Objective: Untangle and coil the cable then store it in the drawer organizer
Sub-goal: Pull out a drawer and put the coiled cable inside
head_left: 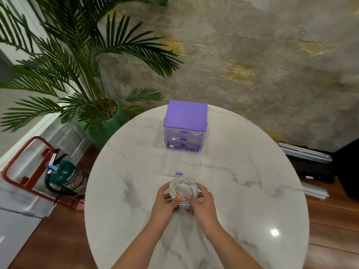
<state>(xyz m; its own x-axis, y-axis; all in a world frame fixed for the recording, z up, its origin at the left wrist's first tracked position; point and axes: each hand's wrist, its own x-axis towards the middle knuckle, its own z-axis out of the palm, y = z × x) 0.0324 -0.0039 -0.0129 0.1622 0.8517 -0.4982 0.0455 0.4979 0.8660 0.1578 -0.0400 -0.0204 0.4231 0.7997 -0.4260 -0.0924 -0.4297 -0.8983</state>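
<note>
Hands meet over a round marble table [252, 171], where a person holds a white cable [183, 188] already wound into a tight, neat ring. Left hand [165, 202] curls its fingers round the near-left side of the coil, thumb lying by the cable's plug end; right hand [201, 200] grips the near-right side, fingers wrapped under the loops. Beyond the coil stands a purple drawer organizer [185, 121], its lowest clear drawer [181, 164] pulled far out toward the person, the purple handle just beyond the coil. Judging by the scene, untangling and coiling appear finished; what remains is to lower the coil into the open drawer and slide it shut. A potted palm [73, 74] and a fire extinguisher [66, 176] stand off to the left.
</note>
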